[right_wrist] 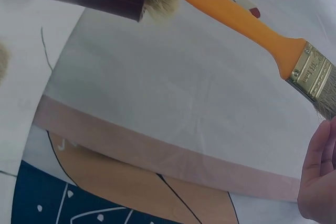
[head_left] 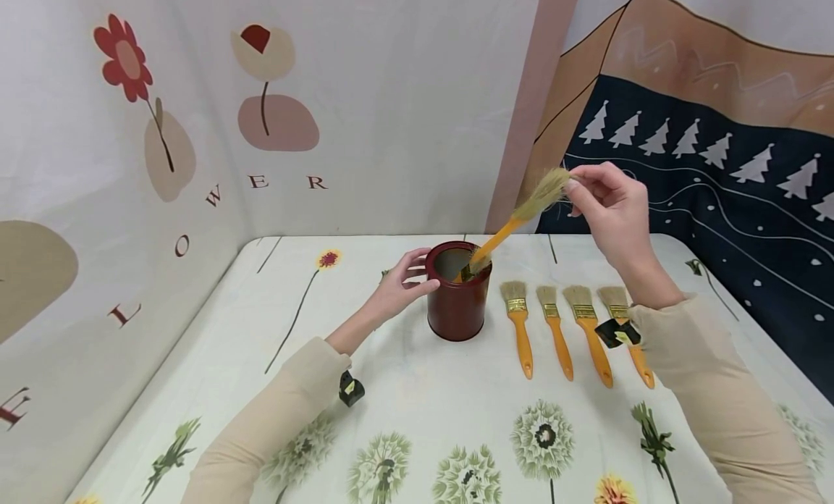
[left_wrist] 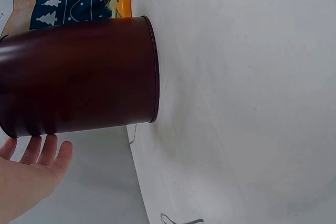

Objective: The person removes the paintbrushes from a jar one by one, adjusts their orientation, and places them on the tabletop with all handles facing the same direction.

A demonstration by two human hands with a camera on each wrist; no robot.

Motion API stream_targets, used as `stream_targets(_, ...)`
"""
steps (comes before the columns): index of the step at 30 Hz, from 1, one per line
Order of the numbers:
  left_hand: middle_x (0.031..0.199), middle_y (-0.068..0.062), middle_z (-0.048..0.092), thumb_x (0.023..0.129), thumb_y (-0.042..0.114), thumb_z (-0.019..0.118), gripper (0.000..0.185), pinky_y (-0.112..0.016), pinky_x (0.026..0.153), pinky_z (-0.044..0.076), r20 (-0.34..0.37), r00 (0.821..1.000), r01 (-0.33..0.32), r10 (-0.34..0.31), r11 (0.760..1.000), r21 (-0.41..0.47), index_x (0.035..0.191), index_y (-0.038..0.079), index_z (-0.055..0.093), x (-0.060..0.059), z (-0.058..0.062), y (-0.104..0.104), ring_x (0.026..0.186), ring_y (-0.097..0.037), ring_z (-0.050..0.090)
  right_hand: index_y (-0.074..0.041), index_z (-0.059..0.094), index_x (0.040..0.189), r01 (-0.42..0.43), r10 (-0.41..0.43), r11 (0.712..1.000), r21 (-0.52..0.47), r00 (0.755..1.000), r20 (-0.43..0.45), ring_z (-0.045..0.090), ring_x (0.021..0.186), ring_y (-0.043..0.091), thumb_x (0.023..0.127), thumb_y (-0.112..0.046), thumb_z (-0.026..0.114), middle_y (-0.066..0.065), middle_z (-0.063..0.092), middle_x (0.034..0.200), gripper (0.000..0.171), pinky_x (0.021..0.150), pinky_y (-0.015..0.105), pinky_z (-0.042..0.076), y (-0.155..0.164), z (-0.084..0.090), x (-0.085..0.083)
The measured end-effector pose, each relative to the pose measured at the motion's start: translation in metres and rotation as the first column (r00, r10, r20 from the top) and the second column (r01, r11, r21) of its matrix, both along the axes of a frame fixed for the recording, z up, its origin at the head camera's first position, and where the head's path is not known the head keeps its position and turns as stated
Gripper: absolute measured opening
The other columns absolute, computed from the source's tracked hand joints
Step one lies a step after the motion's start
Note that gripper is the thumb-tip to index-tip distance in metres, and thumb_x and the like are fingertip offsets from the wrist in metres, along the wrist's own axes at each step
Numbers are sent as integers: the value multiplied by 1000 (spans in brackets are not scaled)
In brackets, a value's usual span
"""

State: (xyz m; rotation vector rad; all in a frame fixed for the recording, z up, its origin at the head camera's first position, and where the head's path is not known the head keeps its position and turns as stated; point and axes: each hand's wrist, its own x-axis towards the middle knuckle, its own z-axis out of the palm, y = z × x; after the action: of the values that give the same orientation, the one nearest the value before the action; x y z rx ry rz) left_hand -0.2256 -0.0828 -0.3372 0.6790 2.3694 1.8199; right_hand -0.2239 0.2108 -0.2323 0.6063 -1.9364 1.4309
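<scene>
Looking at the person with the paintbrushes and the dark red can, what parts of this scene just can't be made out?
- Inside of the can: the head view shows a brush already inside; the wall hides anything below.
- Right hand: its grip on the held brush is by the bristles; the fingers cover the tips, and the right wrist view cuts them off.
- Fourth loose brush: partly behind the right sleeve and wrist camera.
- Left hand: contact with the can is unclear.

Letters "LOWER" stand on the backdrop cloth (head_left: 215, 192).
</scene>
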Motion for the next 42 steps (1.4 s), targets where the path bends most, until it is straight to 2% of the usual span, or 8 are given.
stream_targets(8,127,-18,39,85,11,60,58,-36,91,38,-1,1000,-3,3,1000,-4,134,3,30,1,0,0,115,-30,40,0,65,94,39,-40,997,-60,999,-14,48,57,14,83,0,58,5,54,80,13,56,18,43,11,8,5)
stream_targets(15,127,-18,39,84,11,61,59,-36,91,38,-2,1000,-9,9,1000,-8,134,3,30,1,1,0,115,-30,40,1,64,95,93,-94,994,-59,995,-13,48,57,15,83,0,58,2,55,81,13,58,17,44,24,10,9)
stream_targets(25,127,-17,40,84,12,61,59,-36,91,38,-5,1000,-8,8,1000,-10,134,3,30,1,0,0,114,-29,41,-1,64,95,186,-189,981,53,981,50,49,61,12,84,-5,59,1,50,82,13,61,13,43,41,1,9)
stream_targets(30,127,-17,39,84,12,61,59,-37,91,38,-4,1000,-6,6,1000,-12,134,3,30,1,0,0,114,-29,40,3,63,93,208,-220,969,136,972,82,48,74,7,85,-7,58,-2,46,88,14,60,8,42,48,-4,7)
stream_targets(33,128,-17,39,84,13,61,59,-37,91,38,-3,1000,-6,6,1000,-12,134,4,30,1,0,0,115,-29,40,3,61,94,200,-221,963,179,970,105,49,73,6,85,-9,57,-3,47,90,15,60,8,43,54,-8,6)
stream_targets(36,128,-17,39,84,13,61,59,-37,91,38,-4,1000,-6,6,1000,-13,134,3,30,1,0,0,115,-29,40,-2,60,95,194,-226,960,204,963,148,51,60,7,86,-12,57,-4,53,84,14,60,9,43,61,-13,4)
stream_targets(39,128,-17,39,85,12,60,59,-38,92,37,-8,1000,-5,5,1000,-13,134,3,30,1,0,0,115,-30,40,-5,60,96,185,-226,960,208,955,194,52,59,6,87,-14,56,-4,57,79,13,60,9,44,69,-18,2)
stream_targets(42,128,-18,39,85,12,60,59,-38,92,37,-8,1000,-5,5,1000,-14,134,3,30,1,-1,0,115,-30,40,-4,59,97,178,-227,960,217,948,222,52,61,6,88,-15,55,-4,57,78,14,60,9,44,76,-23,0)
